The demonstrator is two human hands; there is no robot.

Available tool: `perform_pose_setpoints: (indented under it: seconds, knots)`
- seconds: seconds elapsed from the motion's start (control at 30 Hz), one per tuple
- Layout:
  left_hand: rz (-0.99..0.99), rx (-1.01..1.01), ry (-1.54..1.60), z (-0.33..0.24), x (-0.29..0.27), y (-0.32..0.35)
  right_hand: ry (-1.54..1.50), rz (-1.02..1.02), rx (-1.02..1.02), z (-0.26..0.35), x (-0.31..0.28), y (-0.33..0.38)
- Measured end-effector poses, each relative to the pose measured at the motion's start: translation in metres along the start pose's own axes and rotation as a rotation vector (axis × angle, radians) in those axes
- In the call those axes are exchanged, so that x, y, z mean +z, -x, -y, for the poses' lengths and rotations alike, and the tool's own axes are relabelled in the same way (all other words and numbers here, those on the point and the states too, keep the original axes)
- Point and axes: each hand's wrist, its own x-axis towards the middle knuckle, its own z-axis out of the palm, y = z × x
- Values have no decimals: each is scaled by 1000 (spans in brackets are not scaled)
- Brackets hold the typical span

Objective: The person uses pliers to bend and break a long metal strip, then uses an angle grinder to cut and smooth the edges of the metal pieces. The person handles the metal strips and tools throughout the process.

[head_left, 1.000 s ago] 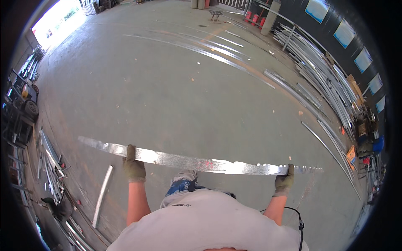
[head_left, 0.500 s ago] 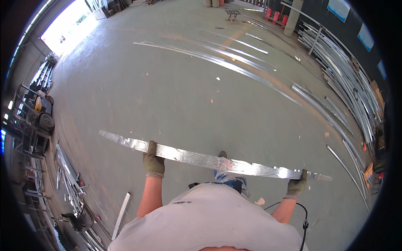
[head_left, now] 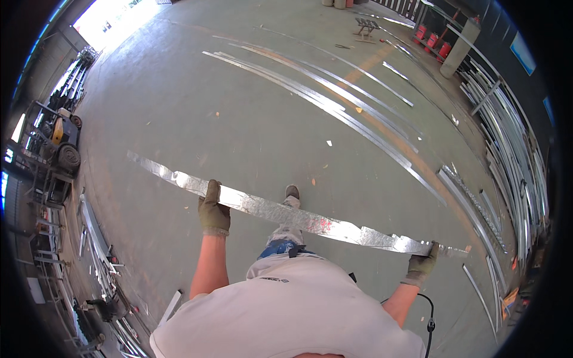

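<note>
A long, thin strip of shiny sheet metal (head_left: pixel 271 210) stretches across in front of my body, its left end farther out than its right. Red marks show on its face right of the middle. My left hand (head_left: pixel 213 209), in an olive work glove, is closed round the strip left of centre. Near the other end my gloved right hand (head_left: pixel 422 262) grips the same strip. Both ends stick out past my hands. Beyond the strip one of my shoes (head_left: pixel 292 191) stands forward on the floor.
Long metal strips (head_left: pixel 334 104) lie on the grey floor ahead. A stack of metal profiles (head_left: pixel 507 143) lines the right wall. At left stand a forklift (head_left: pixel 62 140) and scattered metal pieces (head_left: pixel 98 238). Red fire extinguishers (head_left: pixel 432 40) stand far right. A black cable (head_left: pixel 431 316) hangs beside my right arm.
I have stepped forward, one foot now out beyond the strip, and the floor strips appear nearer. The strip's left end has swung a little farther out; both hands keep their hold.
</note>
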Motion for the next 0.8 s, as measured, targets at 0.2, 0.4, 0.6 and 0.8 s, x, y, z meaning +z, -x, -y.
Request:
perform_pose_setpoints:
  seconds: [0.2, 0.4, 0.6, 0.8]
  knots:
    - [40, -61, 38, 24, 91, -141, 97, 41, -75, -46, 99, -67]
    - [137, -149, 44, 18, 197, -251, 49, -24, -140, -81, 225, -93]
    - [278, -144, 45, 52, 275, -359, -47, -14, -87, -124, 280, -179]
    - [282, -117, -98, 63, 365, -477, -17, -146, -91, -229, 388, -263]
